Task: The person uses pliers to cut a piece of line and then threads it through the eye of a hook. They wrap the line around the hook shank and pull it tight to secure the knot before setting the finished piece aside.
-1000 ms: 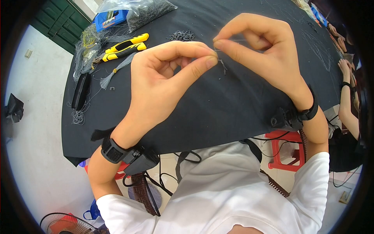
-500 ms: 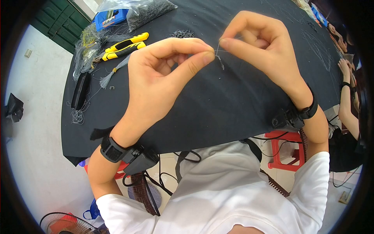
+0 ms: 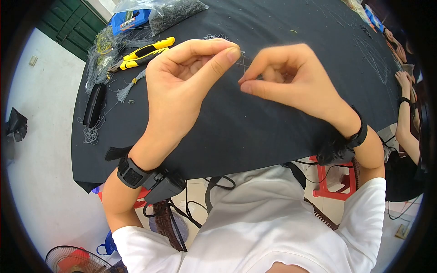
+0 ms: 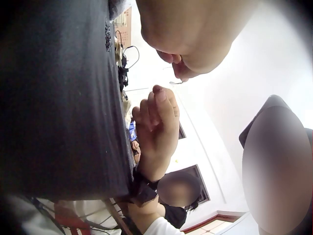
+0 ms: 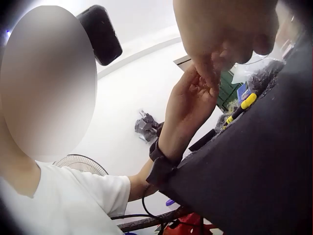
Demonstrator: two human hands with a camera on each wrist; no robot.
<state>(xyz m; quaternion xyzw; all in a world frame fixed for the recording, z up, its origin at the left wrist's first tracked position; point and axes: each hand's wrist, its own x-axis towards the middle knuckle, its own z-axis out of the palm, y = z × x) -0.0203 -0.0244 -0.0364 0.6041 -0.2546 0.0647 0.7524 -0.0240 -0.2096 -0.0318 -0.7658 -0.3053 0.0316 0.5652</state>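
Observation:
Over the black-covered table (image 3: 255, 141), my left hand (image 3: 180, 91) pinches a small thin piece between thumb and forefinger, most of it hidden by the fingertips. In the left wrist view a tiny dark metal bit (image 4: 176, 82) pokes out beyond those fingertips. A thin clear line (image 3: 244, 64) runs from there to my right hand (image 3: 293, 79), whose thumb and forefinger pinch it, lower and nearer to me than the left fingertips. The other fingers of both hands are curled in. Behind the left hand, a small dark heap (image 3: 215, 37) is partly covered.
Yellow-and-black pliers (image 3: 159, 44) lie at the left beside a tied bundle of grey strands (image 3: 124, 94), a black case (image 3: 94, 107) and tangled line (image 3: 98, 59). A blue box (image 3: 129, 19) and clear bag (image 3: 177, 16) stand behind. At the right edge rests another person's hand (image 3: 403, 79).
My right hand has moved down toward me and slightly left, still pinching the line. My left hand has shifted a little left and away from me.

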